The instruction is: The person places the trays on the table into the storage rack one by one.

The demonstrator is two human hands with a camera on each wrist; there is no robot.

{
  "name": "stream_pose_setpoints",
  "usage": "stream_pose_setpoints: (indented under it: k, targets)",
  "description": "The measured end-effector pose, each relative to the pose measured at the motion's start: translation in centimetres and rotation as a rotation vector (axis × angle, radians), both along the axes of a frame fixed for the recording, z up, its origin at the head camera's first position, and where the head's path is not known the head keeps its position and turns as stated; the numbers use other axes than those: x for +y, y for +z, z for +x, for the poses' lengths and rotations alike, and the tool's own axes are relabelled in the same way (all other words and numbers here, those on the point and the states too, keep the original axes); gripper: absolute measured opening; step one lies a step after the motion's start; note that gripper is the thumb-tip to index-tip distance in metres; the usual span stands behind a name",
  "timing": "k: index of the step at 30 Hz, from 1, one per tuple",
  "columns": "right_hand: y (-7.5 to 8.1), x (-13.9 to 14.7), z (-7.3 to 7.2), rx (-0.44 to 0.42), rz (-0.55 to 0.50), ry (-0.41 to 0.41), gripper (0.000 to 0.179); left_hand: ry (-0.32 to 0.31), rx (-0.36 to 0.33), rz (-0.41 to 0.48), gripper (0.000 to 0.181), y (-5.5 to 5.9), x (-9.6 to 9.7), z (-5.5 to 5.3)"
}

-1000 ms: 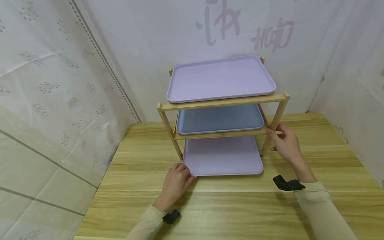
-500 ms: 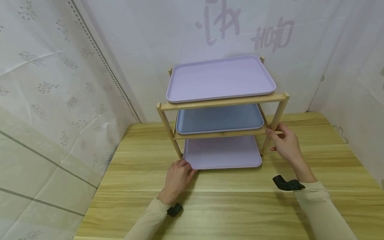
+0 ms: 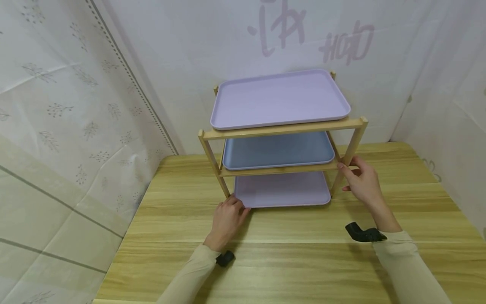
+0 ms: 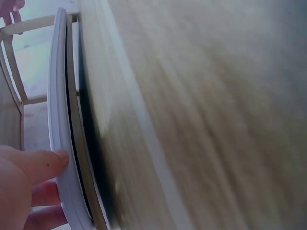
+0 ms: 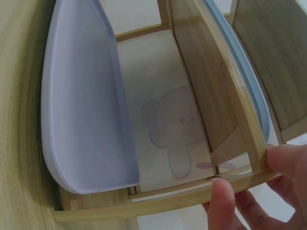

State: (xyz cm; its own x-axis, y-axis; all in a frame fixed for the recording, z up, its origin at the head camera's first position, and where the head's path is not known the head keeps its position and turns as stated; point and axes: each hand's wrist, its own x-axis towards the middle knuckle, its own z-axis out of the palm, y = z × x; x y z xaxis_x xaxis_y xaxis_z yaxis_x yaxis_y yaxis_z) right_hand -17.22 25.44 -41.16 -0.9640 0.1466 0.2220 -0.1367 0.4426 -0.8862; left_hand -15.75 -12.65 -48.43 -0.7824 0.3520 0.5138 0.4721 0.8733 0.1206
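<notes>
A three-tier wooden rack point(image 3: 279, 169) stands at the back of the table. On its bottom level lies a lilac tray point(image 3: 282, 192), its front edge close to the rack's front legs. My left hand point(image 3: 227, 217) holds that tray's front left corner; in the left wrist view the thumb point(image 4: 50, 163) lies against the rim point(image 4: 60, 105), the other fingers beyond it. My right hand point(image 3: 362, 179) grips the rack's front right post at the middle shelf, thumb and fingers on either side of the wood point(image 5: 192, 197). The post hides some of its fingertips.
A blue-grey tray point(image 3: 279, 151) lies on the middle shelf and another lilac tray point(image 3: 281, 101) on top. The wood-grain table point(image 3: 288, 261) extends in front of the rack. Patterned white curtains point(image 3: 76, 105) hang at the left, back and right.
The bottom lilac tray has slid backward into the rack, and my left hand has moved forward with it at the corner. My right hand stays on the post.
</notes>
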Motion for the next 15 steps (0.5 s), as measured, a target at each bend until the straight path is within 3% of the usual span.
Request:
stream_pose_setpoints:
  k: [15]
  targets:
    - [-0.2,0.1,-0.1,-0.018,0.004,0.000,0.040,0.036,-0.023,-0.009,0.016,-0.3,0.8,-1.2]
